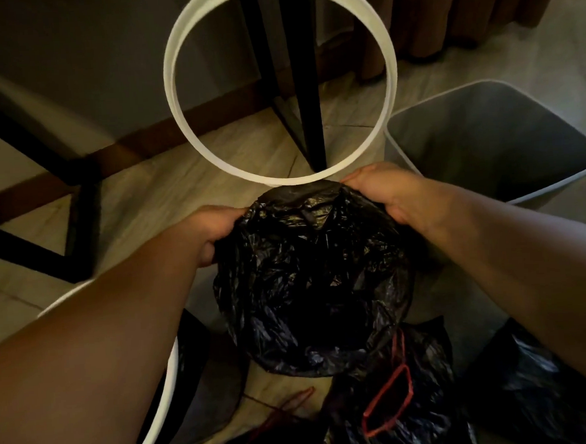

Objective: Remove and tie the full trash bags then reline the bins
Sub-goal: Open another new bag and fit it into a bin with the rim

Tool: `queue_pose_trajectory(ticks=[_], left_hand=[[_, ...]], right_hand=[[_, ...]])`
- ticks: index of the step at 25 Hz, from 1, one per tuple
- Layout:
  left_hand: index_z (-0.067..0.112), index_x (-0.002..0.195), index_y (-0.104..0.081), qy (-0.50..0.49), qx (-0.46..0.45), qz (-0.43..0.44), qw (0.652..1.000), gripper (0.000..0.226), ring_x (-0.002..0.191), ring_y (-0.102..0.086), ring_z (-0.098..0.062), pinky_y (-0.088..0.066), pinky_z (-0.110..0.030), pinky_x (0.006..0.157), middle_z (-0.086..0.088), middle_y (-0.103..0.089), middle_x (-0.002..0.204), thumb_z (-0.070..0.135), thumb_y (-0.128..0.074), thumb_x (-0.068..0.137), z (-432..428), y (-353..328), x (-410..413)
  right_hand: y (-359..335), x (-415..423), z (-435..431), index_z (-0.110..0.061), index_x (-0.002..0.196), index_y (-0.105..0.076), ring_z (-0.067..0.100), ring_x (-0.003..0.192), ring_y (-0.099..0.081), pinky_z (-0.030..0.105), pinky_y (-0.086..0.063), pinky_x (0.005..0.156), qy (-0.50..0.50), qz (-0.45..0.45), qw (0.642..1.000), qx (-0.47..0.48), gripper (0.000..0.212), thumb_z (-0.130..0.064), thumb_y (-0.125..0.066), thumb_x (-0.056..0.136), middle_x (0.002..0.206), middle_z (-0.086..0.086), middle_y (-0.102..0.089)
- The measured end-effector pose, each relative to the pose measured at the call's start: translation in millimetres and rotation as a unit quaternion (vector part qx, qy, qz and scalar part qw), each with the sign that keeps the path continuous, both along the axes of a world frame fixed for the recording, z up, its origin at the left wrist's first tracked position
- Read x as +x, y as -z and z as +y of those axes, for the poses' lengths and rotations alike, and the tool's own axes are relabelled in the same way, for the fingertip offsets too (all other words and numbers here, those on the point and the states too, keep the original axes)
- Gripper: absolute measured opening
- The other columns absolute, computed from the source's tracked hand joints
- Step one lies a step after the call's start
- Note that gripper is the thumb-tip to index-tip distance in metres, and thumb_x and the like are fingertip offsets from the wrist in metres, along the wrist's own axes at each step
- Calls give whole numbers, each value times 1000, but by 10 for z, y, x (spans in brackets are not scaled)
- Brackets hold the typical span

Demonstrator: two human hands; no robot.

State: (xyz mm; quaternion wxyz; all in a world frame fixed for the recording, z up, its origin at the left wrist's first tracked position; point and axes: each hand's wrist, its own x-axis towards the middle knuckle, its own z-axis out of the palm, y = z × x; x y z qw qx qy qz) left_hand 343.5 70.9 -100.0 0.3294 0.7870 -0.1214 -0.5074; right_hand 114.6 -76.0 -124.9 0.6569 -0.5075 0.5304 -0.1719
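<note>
**A black bag held open, and a bin with no bag yet**

The black bag (312,275) is in the middle, held up between both hands. Its mouth is pulled wide, so you can see down into the dark inside. I cannot tell if it hangs free over the floor (165,181) or sits in a bin hidden under it.

The left hand (216,231) holds the left edge of the bag. Its grip is clamped on the plastic, with fingers curled over the edge. The right hand (382,192) holds the far right edge the same way, grip closed tight on the bag. Both arms reach forward and pull a little apart.

Below the bag lies a bunched dark bag (417,420) with a red string (388,401) looped on it. Another dark bag (528,389) lies at the bottom right. I think these are the full ones, already out, so that part looks done or close to it.

To the right stands a grey bin (484,124) with nothing inside. It needs a new bag. A white round bin (174,376) peeks out under the left arm, with something dark in it. A white ring (169,81) is just past the hands.

So the work left looks like lining the bins.
</note>
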Motion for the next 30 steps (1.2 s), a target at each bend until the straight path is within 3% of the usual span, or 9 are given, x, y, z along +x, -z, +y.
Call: queue_pose_trajectory(ticks=[2,5,9,12,18,21,25,27,30], left_hand=[[13,110,-77,-59,-31,-36,997,23,92,-78,-29,-64,-38,76,-11,-79,105,31,-77,94,187,-14,-9],[31,96,-80,-127,-139,-207,960,14,98,-74,-22,-60,-39,82,8,-77,99,42,-72,93,682,-87,-144],[45,114,-75,2,-158,-283,946,42,104,-70,-8,-55,-37,98,22,-76,100,63,-56,81,1135,-58,-483],[31,133,-68,-41,-171,-262,949,37,109,-69,-8,-54,-34,99,15,-74,115,42,-60,100,1115,141,-551],[32,90,-72,-142,-174,-300,927,11,88,-73,-25,-59,-44,85,3,-77,89,28,-65,98,1178,328,-531],[26,96,-61,-217,-163,-184,945,15,89,-67,-33,-54,-44,79,-12,-71,101,14,-54,102,1137,279,-601],[23,98,-63,-323,-145,65,933,28,90,-66,-31,-58,-45,77,-16,-73,106,5,-41,104,1148,181,-832],[16,110,-71,-334,-129,113,927,27,94,-71,-34,-62,-48,74,-20,-75,110,17,-44,106,1209,177,-893],[26,136,-63,-299,-166,113,933,51,115,-67,-29,-51,-52,106,-11,-70,132,59,-43,103,1321,215,-932]], right_hand=[[-74,-67,29,-14,101,-78,24,77,-79,28,-59,54,4,5,1000,13,17,-14,-82,84,85,6,-80],[-109,-286,99,-24,97,-80,17,95,-74,29,-59,78,27,14,994,-106,12,-16,-73,92,95,-2,-79],[-49,-608,556,-32,120,-72,-1,102,-65,18,-47,86,21,39,962,-268,27,-26,-64,95,107,-18,-71],[77,-713,906,-41,127,-63,1,106,-65,24,-49,93,32,13,979,-201,36,-39,-67,91,109,-18,-71],[90,-751,1034,-54,107,-65,-4,97,-69,29,-52,90,50,-19,992,-116,28,-61,-65,80,106,-26,-73],[63,-792,1106,-59,99,-69,-8,93,-69,28,-49,83,44,-47,994,-92,32,-74,-61,71,101,-30,-73],[63,-796,1153,-41,111,-71,0,100,-71,29,-50,88,66,-60,995,-49,40,-67,-60,83,101,-23,-76],[35,-840,1181,-41,110,-72,2,101,-71,31,-50,89,102,-74,991,-52,38,-66,-60,84,102,-20,-77],[72,-949,1244,-48,101,-75,-1,100,-71,31,-49,93,162,-105,977,-85,38,-70,-63,73,107,-18,-77]])
